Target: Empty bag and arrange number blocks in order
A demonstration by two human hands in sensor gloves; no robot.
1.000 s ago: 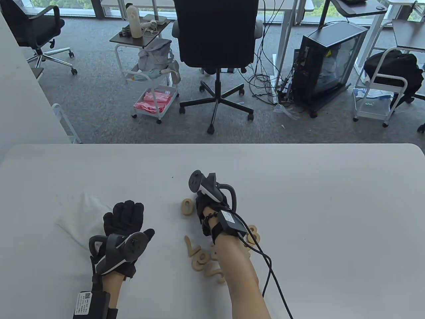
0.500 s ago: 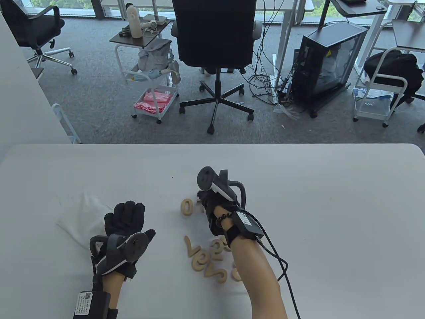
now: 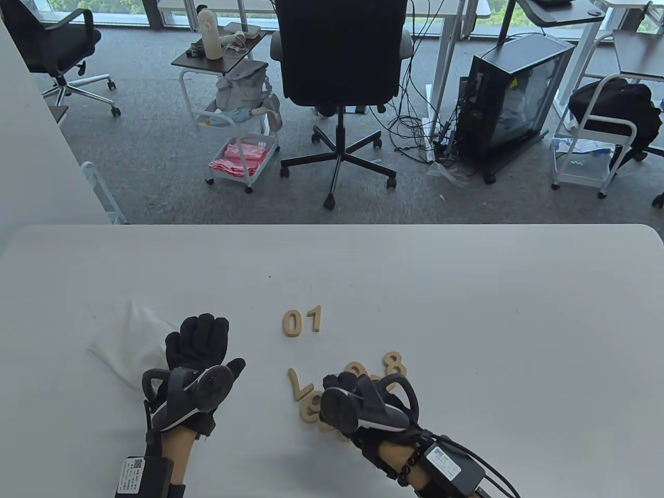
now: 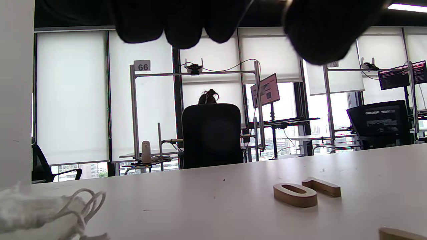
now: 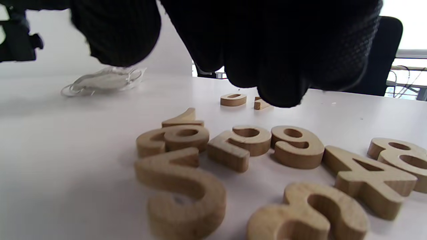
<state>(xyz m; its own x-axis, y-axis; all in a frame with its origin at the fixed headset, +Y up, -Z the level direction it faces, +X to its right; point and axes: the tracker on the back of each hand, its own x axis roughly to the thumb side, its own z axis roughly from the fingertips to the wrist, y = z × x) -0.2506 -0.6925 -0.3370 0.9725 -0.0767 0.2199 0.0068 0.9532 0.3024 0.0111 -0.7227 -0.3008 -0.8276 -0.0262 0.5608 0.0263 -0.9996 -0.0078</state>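
The wooden 0 (image 3: 293,322) and 1 (image 3: 313,319) lie side by side on the white table (image 3: 467,311). They also show in the left wrist view, 0 (image 4: 295,195) and 1 (image 4: 322,187). The other number blocks lie in a loose pile (image 5: 240,146) in front of them, with the 8 (image 3: 394,364) at its right and the 7 (image 3: 296,384) at its left. My right hand (image 3: 345,385) hovers over this pile, fingers (image 5: 267,66) curled loosely and holding nothing. My left hand (image 3: 218,342) lies flat and empty beside the white drawstring bag (image 3: 124,337).
The bag's cord (image 4: 83,203) lies loose on the table. Beyond the table's far edge stands a black office chair (image 3: 340,62). Carts and a computer case stand further off on the floor.
My right hand has let go of the 1 beside the 0 and drawn back toward me, over the pile. My left hand has not moved.
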